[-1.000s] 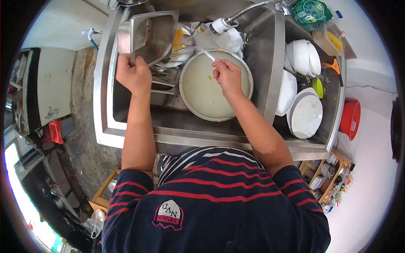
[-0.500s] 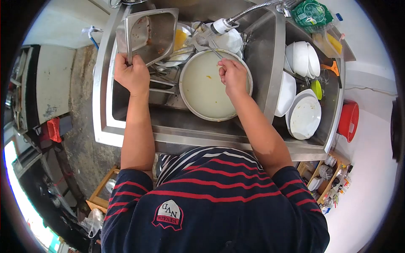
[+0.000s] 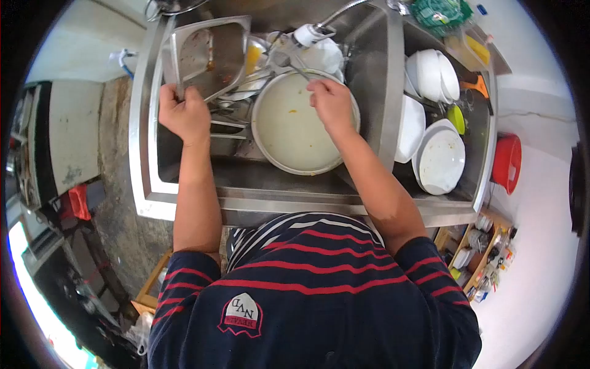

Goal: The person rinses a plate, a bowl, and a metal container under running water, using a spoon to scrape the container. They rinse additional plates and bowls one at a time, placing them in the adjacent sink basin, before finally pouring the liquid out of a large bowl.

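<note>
My left hand [image 3: 185,117] is closed on the near rim of a rectangular metal pan [image 3: 230,49]. The pan is tilted over the sink's left side, with brown and reddish food bits on its inside. My right hand [image 3: 332,107] is closed around the handle of a metal spoon [image 3: 281,59], whose head points left toward the pan. Below that hand stands a round metal basin [image 3: 255,135] filled with cloudy, pale water with a few bits floating in it. Dirty plates [image 3: 322,56] and cutlery [image 3: 227,106] lie behind and left of the basin.
A white spray head [image 3: 306,35] on a flexible hose hangs over the plates. In the right-hand sink are white bowls [image 3: 432,74], a stained white dish [image 3: 444,163], a green cup [image 3: 455,118] and an orange-handled tool [image 3: 476,85]. A metal divider [image 3: 393,80] separates the sinks.
The whole view has shifted slightly left. The spoon's head has moved a little left toward the pan. Both hands keep their grips.
</note>
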`<state>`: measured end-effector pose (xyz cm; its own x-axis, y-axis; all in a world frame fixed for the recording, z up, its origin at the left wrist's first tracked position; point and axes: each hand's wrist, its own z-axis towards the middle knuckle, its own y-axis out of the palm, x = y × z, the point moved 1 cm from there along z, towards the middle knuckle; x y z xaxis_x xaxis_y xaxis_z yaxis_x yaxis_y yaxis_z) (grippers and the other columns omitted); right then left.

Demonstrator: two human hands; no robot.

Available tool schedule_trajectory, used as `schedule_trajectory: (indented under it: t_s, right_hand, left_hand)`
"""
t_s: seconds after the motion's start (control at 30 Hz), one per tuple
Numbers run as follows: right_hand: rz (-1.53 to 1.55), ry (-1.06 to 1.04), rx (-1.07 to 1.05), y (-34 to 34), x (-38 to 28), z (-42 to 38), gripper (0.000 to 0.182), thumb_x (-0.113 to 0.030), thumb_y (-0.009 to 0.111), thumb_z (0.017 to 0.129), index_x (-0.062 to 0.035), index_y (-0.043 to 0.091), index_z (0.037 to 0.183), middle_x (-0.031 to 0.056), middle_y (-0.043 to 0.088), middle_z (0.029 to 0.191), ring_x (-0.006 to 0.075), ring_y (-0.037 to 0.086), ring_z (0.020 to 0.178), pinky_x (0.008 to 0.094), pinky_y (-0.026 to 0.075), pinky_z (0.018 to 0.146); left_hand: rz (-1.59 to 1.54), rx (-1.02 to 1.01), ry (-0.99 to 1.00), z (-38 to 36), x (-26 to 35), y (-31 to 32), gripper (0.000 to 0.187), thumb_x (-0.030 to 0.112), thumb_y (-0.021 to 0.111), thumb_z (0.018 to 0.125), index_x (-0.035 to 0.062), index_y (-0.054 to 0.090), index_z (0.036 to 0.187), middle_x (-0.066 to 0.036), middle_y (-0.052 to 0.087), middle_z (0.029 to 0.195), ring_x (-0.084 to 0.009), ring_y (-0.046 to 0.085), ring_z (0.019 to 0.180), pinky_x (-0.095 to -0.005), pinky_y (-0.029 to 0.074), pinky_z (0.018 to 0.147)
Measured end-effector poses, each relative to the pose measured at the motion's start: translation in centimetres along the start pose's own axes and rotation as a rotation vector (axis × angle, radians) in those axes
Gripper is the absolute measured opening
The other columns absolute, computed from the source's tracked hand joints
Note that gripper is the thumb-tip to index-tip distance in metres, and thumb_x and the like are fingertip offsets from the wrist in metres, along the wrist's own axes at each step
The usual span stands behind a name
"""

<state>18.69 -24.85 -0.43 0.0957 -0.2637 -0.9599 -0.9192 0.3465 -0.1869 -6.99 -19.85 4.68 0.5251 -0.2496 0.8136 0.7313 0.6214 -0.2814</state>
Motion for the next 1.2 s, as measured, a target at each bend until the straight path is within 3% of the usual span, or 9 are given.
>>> schedule_trajectory:
  t_s: [0.07, 0.13, 0.23, 0.37, 0.63, 0.77, 0.83, 1.03, 1.2]
  right_hand:
    - [-0.511, -0.515, 0.092, 0.2, -0.4, 0.8, 0.023, -0.021, 0.061, 0.085, -0.0009, 0.062, 0.075, 0.0152, 0.064, 0.065, 0.0285, 0.061, 0.057, 0.0382, 0.047, 0.055]
    - [-0.760, -0.519, 0.046, 0.8, -1.3, 1.4, 0.024, -0.024, 0.059, 0.087, -0.0038, 0.061, 0.074, 0.0182, 0.063, 0.069, 0.0369, 0.061, 0.063, 0.0454, 0.048, 0.059]
    - [-0.874, -0.624, 0.007, 1.2, -1.4, 2.8, 0.025, -0.025, 0.057, 0.088, -0.0055, 0.060, 0.073, 0.0171, 0.063, 0.069, 0.0373, 0.062, 0.065, 0.0474, 0.047, 0.059]
    - [-0.753, -0.634, 0.038, -0.1, -2.3, 1.5, 0.024, -0.025, 0.055, 0.087, -0.0056, 0.059, 0.073, 0.0184, 0.062, 0.065, 0.0387, 0.062, 0.063, 0.0489, 0.048, 0.058]
    - [-0.795, -0.284, 0.312, -4.4, -1.6, 2.9, 0.028, -0.027, 0.059, 0.084, -0.0023, 0.065, 0.074, 0.0203, 0.065, 0.071, 0.0398, 0.064, 0.072, 0.0480, 0.051, 0.068]
    - [-0.757, -0.142, 0.281, -5.4, 0.9, 7.0, 0.030, -0.030, 0.061, 0.083, -0.0016, 0.068, 0.075, 0.0204, 0.065, 0.071, 0.0380, 0.065, 0.075, 0.0462, 0.051, 0.072]
    - [-0.392, 0.106, 0.135, -5.9, 2.3, 8.1, 0.033, -0.033, 0.062, 0.082, -0.0012, 0.069, 0.078, 0.0187, 0.066, 0.073, 0.0356, 0.066, 0.076, 0.0435, 0.050, 0.074]
    - [-0.319, -0.169, 0.302, -4.1, 0.3, 7.5, 0.041, -0.036, 0.071, 0.078, -0.0009, 0.067, 0.099, 0.0128, 0.068, 0.081, 0.0273, 0.065, 0.071, 0.0395, 0.050, 0.071]
    - [-0.221, -0.378, 0.361, -2.2, -4.8, 10.2, 0.050, -0.032, 0.077, 0.076, 0.0001, 0.060, 0.111, 0.0086, 0.065, 0.083, 0.0185, 0.061, 0.065, 0.0342, 0.050, 0.061]
  left_hand:
    - [0.045, 0.007, 0.074, 0.1, -0.5, 0.1, 0.011, -0.002, 0.059, 0.068, 0.0014, 0.048, 0.070, -0.001, 0.042, 0.061, -0.0110, 0.039, 0.056, -0.0275, 0.036, 0.052]
    - [0.069, -0.004, 0.087, 0.1, -0.6, 0.0, 0.011, -0.001, 0.059, 0.068, 0.0009, 0.048, 0.070, -0.002, 0.042, 0.060, -0.0124, 0.038, 0.057, -0.0281, 0.036, 0.052]
    - [0.026, -0.001, 0.063, -0.1, -0.5, 0.3, 0.011, -0.001, 0.059, 0.069, 0.0001, 0.048, 0.069, -0.004, 0.044, 0.060, -0.0131, 0.039, 0.057, -0.0292, 0.037, 0.053]
    - [0.054, -0.010, 0.050, -0.1, -0.1, 0.2, 0.010, 0.000, 0.059, 0.071, -0.0002, 0.048, 0.069, -0.004, 0.046, 0.060, -0.0139, 0.040, 0.057, -0.0293, 0.037, 0.053]
    - [-0.029, -0.017, 0.000, 0.0, -0.4, 0.3, 0.012, -0.001, 0.059, 0.071, 0.0000, 0.047, 0.069, -0.001, 0.043, 0.063, -0.0114, 0.038, 0.059, -0.0276, 0.036, 0.055]
    - [-0.127, -0.054, -0.141, 0.0, -1.4, 0.7, 0.011, -0.004, 0.058, 0.070, -0.0003, 0.048, 0.069, -0.002, 0.047, 0.063, -0.0104, 0.042, 0.061, -0.0267, 0.039, 0.058]
    - [-0.144, -0.053, -0.171, 0.0, -2.4, 0.7, 0.010, -0.004, 0.057, 0.070, 0.0003, 0.049, 0.069, -0.001, 0.049, 0.064, -0.0096, 0.043, 0.060, -0.0258, 0.039, 0.057]
    - [-0.448, -0.112, -0.558, 0.0, -3.3, 1.4, 0.012, -0.006, 0.056, 0.072, 0.0033, 0.049, 0.071, 0.000, 0.051, 0.067, -0.0065, 0.043, 0.060, -0.0231, 0.035, 0.054]
    - [-0.606, -0.231, -0.865, -0.3, -4.1, 1.8, 0.017, -0.007, 0.056, 0.073, 0.0068, 0.046, 0.074, -0.006, 0.055, 0.067, -0.0149, 0.052, 0.051, -0.0296, 0.040, 0.039]
